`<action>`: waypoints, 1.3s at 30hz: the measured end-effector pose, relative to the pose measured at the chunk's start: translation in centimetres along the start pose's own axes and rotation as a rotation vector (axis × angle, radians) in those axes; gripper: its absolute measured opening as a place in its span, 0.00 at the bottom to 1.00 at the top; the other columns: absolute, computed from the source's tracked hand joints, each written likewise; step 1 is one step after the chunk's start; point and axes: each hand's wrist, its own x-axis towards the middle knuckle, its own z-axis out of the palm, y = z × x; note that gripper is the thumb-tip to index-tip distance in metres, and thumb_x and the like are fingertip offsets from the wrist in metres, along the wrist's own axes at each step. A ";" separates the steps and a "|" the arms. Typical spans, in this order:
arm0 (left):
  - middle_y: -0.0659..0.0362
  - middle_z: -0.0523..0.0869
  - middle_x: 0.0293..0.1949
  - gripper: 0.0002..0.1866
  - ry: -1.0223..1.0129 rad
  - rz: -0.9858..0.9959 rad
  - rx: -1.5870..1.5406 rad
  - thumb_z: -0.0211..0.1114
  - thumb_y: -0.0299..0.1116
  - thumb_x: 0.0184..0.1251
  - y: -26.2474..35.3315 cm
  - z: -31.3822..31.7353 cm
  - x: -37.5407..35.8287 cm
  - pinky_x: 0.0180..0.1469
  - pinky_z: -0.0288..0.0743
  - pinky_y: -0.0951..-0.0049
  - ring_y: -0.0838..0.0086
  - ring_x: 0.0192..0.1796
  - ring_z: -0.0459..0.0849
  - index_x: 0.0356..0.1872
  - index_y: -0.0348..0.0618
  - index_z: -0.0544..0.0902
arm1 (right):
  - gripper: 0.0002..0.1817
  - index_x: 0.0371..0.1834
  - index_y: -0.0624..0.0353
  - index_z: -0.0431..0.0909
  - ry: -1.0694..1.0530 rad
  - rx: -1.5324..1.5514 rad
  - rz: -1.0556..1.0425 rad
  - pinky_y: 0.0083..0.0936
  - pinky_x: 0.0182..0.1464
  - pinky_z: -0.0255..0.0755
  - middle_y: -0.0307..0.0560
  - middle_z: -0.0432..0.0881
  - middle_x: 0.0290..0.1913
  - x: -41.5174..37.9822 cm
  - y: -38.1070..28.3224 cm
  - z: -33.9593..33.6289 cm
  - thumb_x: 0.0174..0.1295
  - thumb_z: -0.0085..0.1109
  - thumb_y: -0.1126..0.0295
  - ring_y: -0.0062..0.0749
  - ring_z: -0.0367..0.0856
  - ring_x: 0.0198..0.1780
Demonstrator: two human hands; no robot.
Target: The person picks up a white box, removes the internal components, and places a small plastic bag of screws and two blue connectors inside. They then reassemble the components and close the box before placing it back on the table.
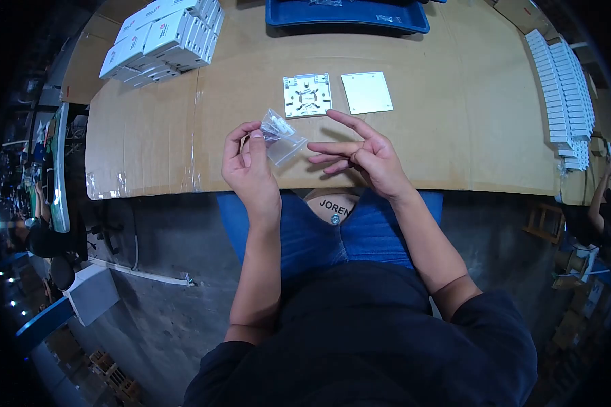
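Observation:
Between the thumb and fingers of my left hand is a small clear plastic bag with white bits inside. The bag hangs over the table, tilted to the right. My right hand is just right of the bag with its fingers spread and nothing visible in them; its fingertips come close to the bag's edge. Beyond the hands lies a square white plastic box base, its inner side up with clips and a round middle part showing. To its right is a flat white cover plate with small holes at its corners.
White boxes are stacked at the back left. A blue tray with small clear bags stands at the back. Stacks of white cases line the right side. Cardboard covers the table. Other people are at the far left and right edges.

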 end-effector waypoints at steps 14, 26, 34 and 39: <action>0.56 0.87 0.47 0.10 -0.004 -0.018 -0.035 0.63 0.25 0.81 -0.1 0.2 0.3 0.52 0.80 0.78 0.79 0.48 0.85 0.56 0.31 0.82 | 0.39 0.85 0.69 0.47 0.027 0.133 0.054 0.43 0.59 0.85 0.84 0.77 0.65 0.1 -0.9 0.2 0.67 0.32 0.73 0.65 0.86 0.62; 0.59 0.81 0.49 0.16 -0.237 -0.186 -0.078 0.63 0.19 0.76 -1.2 0.9 -0.8 0.54 0.79 0.78 0.79 0.50 0.83 0.61 0.30 0.77 | 0.27 0.74 0.64 0.68 0.186 -0.053 -0.039 0.24 0.49 0.87 0.47 0.86 0.46 0.6 1.0 0.4 0.73 0.63 0.80 0.28 0.89 0.49; 0.56 0.82 0.53 0.21 -0.285 -0.403 -0.203 0.58 0.20 0.78 -0.9 0.9 -0.9 0.62 0.78 0.73 0.76 0.56 0.83 0.69 0.33 0.73 | 0.19 0.65 0.67 0.74 0.297 -0.127 -0.147 0.20 0.47 0.85 0.43 0.83 0.44 0.8 1.5 -0.7 0.72 0.63 0.82 0.22 0.87 0.45; 0.58 0.84 0.51 0.19 -0.400 -0.326 0.004 0.61 0.19 0.77 -0.4 1.3 -0.8 0.59 0.78 0.77 0.79 0.54 0.83 0.66 0.34 0.77 | 0.14 0.60 0.69 0.79 0.238 -0.180 -0.110 0.20 0.48 0.85 0.45 0.84 0.47 0.3 0.9 -0.8 0.73 0.63 0.81 0.21 0.86 0.46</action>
